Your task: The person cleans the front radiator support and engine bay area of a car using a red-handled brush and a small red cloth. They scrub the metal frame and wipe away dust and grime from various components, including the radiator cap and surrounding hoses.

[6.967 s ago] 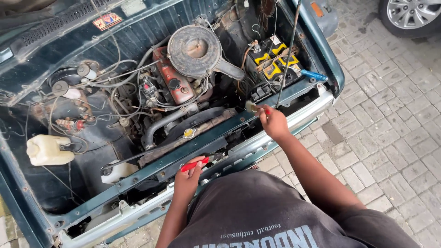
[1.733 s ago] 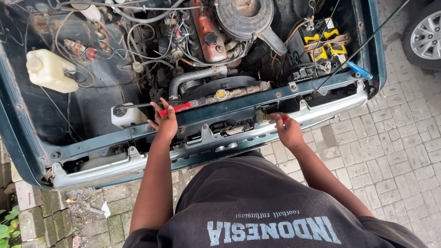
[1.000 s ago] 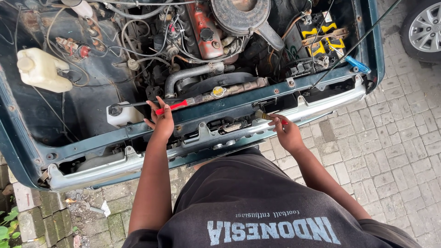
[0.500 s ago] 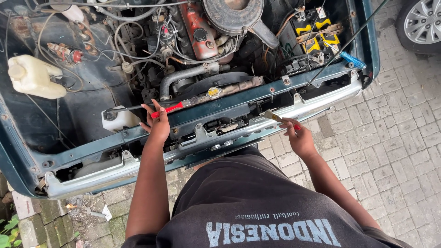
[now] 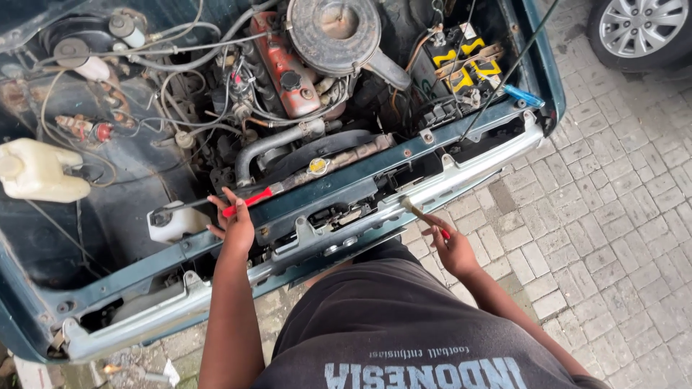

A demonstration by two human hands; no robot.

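Hands first: the left hand (image 5: 236, 225) rests on the car's green front crossmember (image 5: 339, 189), fingers around a red-handled screwdriver (image 5: 246, 202). Right hand (image 5: 452, 248) grips a small paintbrush (image 5: 414, 211), its bristles at the silver bumper (image 5: 461, 164), below the radiator (image 5: 328, 160) and battery (image 5: 461, 66).

- Two hands: the left hand (image 5: 234, 227) and the right hand (image 5: 454, 248)
- One red-handled tool (image 5: 247, 202), touching the left hand's fingers
- One small brush (image 5: 417, 214), gripped in the right hand
- Two white plastic tanks: a small one (image 5: 173, 222) just left of the left hand, a larger one (image 5: 36, 170) well beyond it
- One round air filter housing (image 5: 333, 29), far above both hands
- One battery (image 5: 461, 63) and one blue-handled tool (image 5: 523, 96), well above the right hand
- One car wheel (image 5: 638, 29), far up right of the right hand
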